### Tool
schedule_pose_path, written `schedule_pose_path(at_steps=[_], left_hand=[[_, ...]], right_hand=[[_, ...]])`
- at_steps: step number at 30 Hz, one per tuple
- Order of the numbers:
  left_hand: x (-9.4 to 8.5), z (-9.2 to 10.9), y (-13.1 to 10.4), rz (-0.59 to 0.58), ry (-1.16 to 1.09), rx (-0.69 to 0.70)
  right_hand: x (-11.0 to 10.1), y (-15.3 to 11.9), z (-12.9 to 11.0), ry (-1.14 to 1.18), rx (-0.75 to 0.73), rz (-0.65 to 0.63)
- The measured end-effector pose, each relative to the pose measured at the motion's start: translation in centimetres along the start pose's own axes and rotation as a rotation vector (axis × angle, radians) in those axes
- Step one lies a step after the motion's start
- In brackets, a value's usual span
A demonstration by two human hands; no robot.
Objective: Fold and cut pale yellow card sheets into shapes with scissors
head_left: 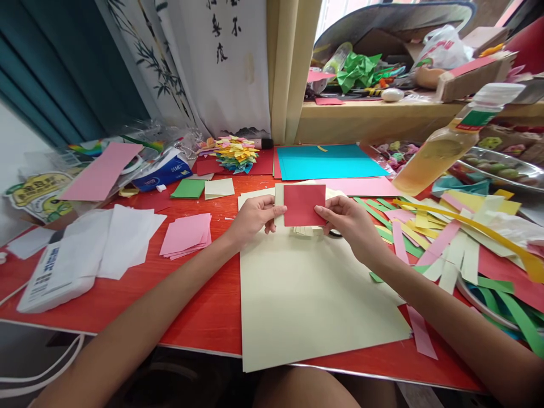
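Between my two hands, a red paper square [304,205] is held up over a cream-coloured piece of paper [279,194], whose left strip shows past the red edge. My left hand [257,214] pinches the cream piece at its left side, thumb in front, close to the red edge. My right hand [346,218] grips the lower right corner of the red square between thumb and fingers. Below them lies a large cream sheet [314,300]. Small cream pieces [302,231] show just under the red square. Part of a dark round object [335,233] is hidden by my right hand.
Pink squares [186,235], green squares [187,188] and cream squares [219,188] lie left. Coloured paper strips [442,238] crowd the right, beside a tilted-looking bottle [454,141]. Behind are a blue sheet [334,162] and a folded-paper pile [236,153]. White tissues [127,238] lie far left.
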State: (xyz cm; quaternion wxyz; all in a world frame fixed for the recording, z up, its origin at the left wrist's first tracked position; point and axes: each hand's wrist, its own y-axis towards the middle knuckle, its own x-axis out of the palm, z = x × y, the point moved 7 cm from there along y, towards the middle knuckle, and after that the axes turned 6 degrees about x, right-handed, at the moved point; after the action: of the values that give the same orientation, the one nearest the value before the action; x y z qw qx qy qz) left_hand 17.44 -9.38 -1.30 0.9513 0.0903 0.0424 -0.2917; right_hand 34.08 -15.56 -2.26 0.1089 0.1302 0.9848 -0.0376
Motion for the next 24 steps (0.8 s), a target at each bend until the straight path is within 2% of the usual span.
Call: schedule_pose_path(at_steps=[9,15,24], left_hand=[[0.5,-0.1,-0.1,-0.068,-0.007,-0.002],[0.3,-0.3,0.0,-0.053,-0.032,-0.007],[0.0,-0.2,0.0,-0.025,-0.089,-0.028]], right_hand=[[-0.2,-0.3,-0.4,0.013,-0.036,0.001],[-0.2,0.0,-0.2,0.049,-0.032,-0.026],[0.1,0.6,0.6,0.223,0.017,-0.094]])
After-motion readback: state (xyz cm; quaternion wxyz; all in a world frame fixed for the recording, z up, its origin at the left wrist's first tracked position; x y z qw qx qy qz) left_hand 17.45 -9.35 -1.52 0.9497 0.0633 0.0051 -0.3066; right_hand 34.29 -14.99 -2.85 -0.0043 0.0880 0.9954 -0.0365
